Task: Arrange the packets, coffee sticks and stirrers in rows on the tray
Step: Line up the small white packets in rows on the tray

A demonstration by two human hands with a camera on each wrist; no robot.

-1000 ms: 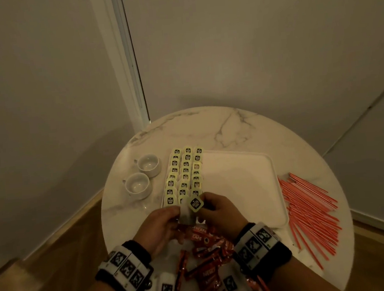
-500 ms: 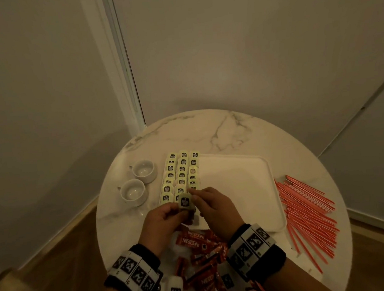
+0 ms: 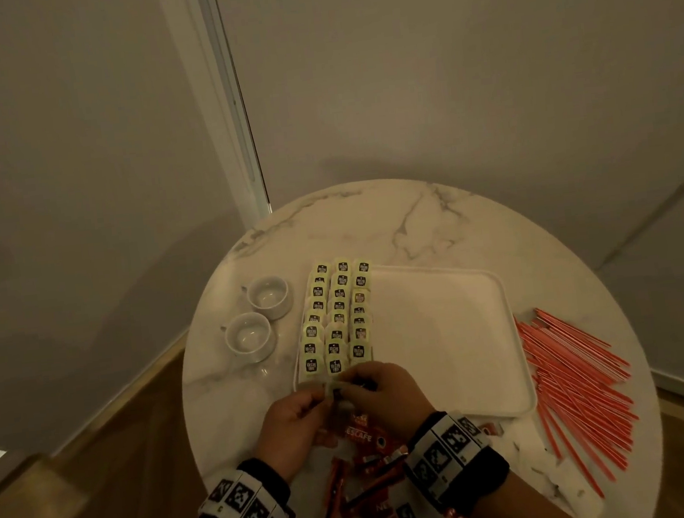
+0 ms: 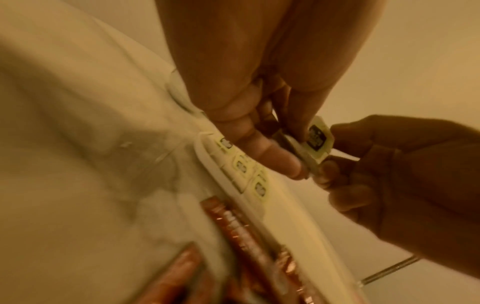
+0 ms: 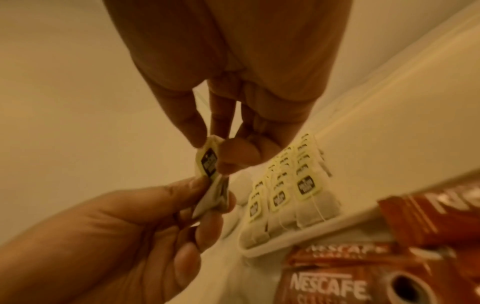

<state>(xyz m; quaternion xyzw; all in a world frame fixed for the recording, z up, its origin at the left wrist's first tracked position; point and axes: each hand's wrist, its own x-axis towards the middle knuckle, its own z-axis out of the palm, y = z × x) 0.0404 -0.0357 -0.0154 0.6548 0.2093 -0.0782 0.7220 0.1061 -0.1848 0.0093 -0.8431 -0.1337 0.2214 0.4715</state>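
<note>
Hands meet just above the near left corner of the white tray (image 3: 445,332), sharing a small stack of tea packets (image 4: 315,142). The left hand (image 3: 296,421) grips the stack from below with curled fingers and thumb, while the right hand (image 3: 382,394) pinches the top packet's yellow-green tag between thumb and fingertips (image 5: 235,156). On the tray's left side lie three rows of tea packets (image 3: 337,314), running from near to far, tags facing up. The tray's right part is bare. Red coffee sticks (image 3: 366,467) lie in a loose heap on the marble tabletop (image 3: 370,222), near of the tray and under the wrists. Red stirrers (image 3: 577,381) spread in a loose fan on the tabletop right of the tray. Two white cups (image 3: 259,314) stand left of the tray, one nearer than the other.
</note>
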